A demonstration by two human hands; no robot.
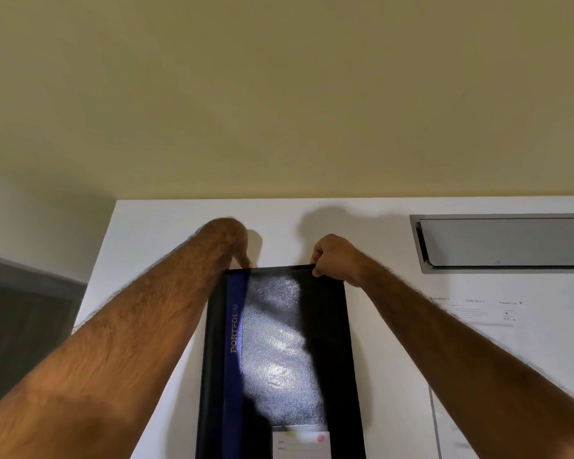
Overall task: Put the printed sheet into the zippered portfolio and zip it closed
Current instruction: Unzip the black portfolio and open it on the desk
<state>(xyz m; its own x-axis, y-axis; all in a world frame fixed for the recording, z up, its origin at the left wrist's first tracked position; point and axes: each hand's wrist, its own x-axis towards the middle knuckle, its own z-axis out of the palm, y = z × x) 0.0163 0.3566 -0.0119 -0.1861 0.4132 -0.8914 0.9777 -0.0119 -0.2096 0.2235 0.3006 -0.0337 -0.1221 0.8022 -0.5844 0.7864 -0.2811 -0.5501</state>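
Okay, both hands are at the far edge of the black zippered portfolio (279, 342), which lies flat on the white surface (166, 226). The right hand (335, 256) pinches the far-right corner. The left hand (231, 241) has fingers down on the far-left corner; can't tell if it grips. The printed sheet (478, 311) lies on the surface, right of the portfolio, near a metal hatch (504, 241). Step looks like opening. Next: run the zipper round, lift the cover, then fetch the sheet.
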